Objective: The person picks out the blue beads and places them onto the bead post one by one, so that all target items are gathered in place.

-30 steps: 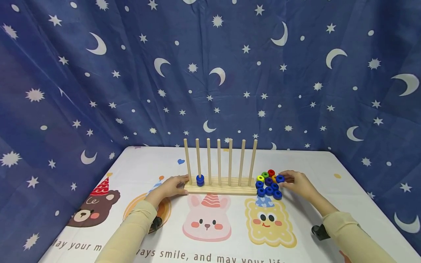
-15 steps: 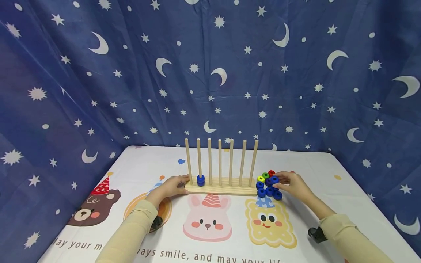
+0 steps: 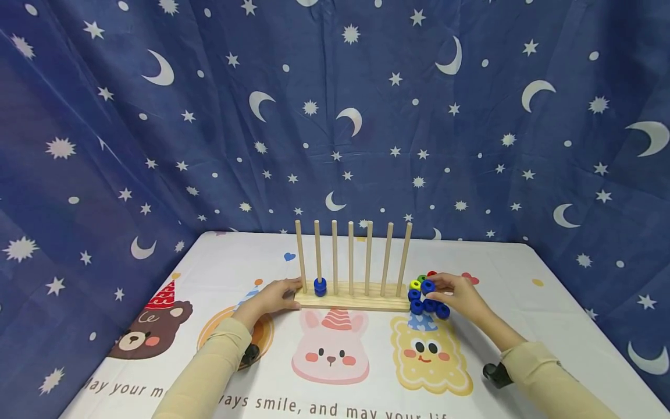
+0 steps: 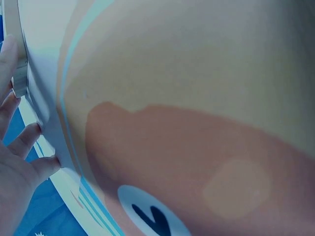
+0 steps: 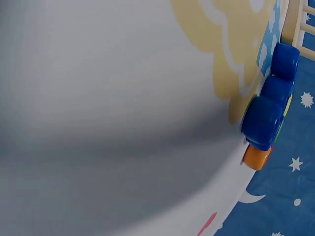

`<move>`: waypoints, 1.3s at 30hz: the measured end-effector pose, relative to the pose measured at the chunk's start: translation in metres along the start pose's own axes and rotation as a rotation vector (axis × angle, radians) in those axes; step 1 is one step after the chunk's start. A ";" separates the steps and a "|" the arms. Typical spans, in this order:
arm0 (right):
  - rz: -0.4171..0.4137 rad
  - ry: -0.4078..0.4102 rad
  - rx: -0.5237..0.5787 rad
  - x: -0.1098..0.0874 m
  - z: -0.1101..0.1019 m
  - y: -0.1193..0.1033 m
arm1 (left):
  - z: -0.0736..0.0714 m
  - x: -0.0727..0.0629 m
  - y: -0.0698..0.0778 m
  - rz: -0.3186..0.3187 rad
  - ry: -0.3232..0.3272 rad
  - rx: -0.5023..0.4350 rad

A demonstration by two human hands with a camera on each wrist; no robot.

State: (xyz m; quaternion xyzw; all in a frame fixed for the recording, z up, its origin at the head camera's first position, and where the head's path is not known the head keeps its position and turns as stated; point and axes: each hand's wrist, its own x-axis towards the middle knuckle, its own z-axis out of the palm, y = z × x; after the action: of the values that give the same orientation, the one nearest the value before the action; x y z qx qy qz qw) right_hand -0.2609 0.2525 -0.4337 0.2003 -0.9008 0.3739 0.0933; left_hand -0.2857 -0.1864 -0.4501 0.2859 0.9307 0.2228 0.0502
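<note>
Right hand [image 3: 462,294] pinches a blue bead [image 3: 427,286].

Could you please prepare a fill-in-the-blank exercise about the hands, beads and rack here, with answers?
The right hand pinches a bead whose colour is ___.
The number of pegs on the wooden rack is ___.
The left hand touches the rack's ___ end.
The two threaded beads sit on the ___ peg from the left.

Missing words: blue; seven; left; second.

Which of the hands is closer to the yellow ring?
The right hand, which holds a blue ring beside the yellow ring. The left hand is at the left end of the wooden rack.
</note>
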 end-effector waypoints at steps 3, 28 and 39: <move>-0.027 0.009 0.021 0.000 0.003 -0.003 | 0.000 -0.001 -0.001 -0.009 -0.002 -0.002; -0.138 0.095 0.064 -0.003 0.029 -0.028 | 0.000 0.007 -0.002 -0.081 -0.048 -0.027; -0.220 0.096 0.109 0.002 0.037 -0.048 | 0.001 0.004 -0.003 -0.080 -0.043 -0.045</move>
State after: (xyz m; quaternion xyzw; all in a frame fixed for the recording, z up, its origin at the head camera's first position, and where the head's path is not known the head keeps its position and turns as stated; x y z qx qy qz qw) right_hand -0.2427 0.1950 -0.4293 0.2848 -0.8462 0.4188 0.1659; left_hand -0.2905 -0.1862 -0.4519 0.2518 0.9349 0.2353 0.0854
